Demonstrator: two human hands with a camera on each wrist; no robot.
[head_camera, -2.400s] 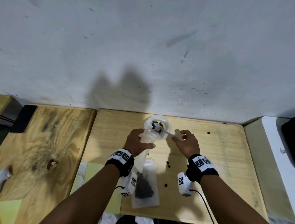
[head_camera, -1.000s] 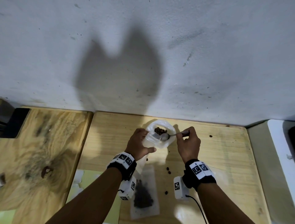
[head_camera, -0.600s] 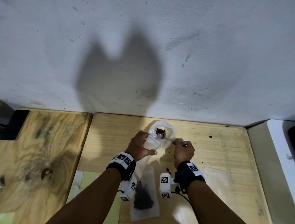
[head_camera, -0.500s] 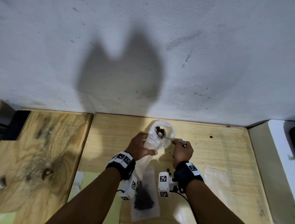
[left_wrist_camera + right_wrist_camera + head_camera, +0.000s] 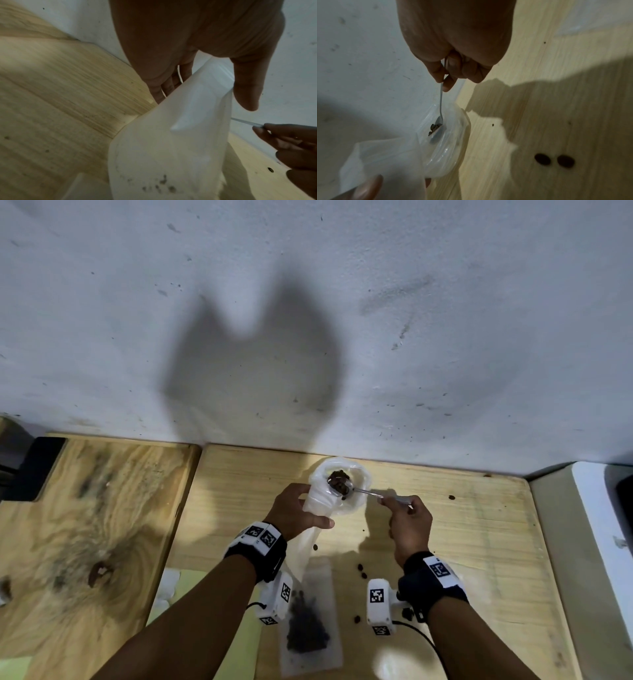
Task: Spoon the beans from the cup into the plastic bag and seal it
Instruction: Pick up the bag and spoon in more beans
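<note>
A translucent cup (image 5: 356,474) stands near the wall with dark beans (image 5: 339,475) in it. My right hand (image 5: 390,501) pinches the handle of a metal spoon (image 5: 368,492). Its bowl sits level over the cup, heaped with beans (image 5: 434,127). My left hand (image 5: 310,508) grips the top of a clear plastic bag (image 5: 317,501) right beside the cup's left rim; the bag (image 5: 180,135) hangs down from thumb and fingers. In the right wrist view the spoon (image 5: 441,102) reaches into the cup (image 5: 448,146), with the bag (image 5: 385,162) lower left.
A flat clear bag part holding a heap of beans (image 5: 308,628) lies on the wooden table (image 5: 479,542) under my left wrist; I cannot tell if it is the same bag. Loose beans (image 5: 361,568) lie between my arms, one more (image 5: 452,497) to the right. The wall stands close behind.
The spoon has come up from digging in the cup and now carries beans. My right hand and wrist have shifted to the right. The left hand keeps the bag in place.
</note>
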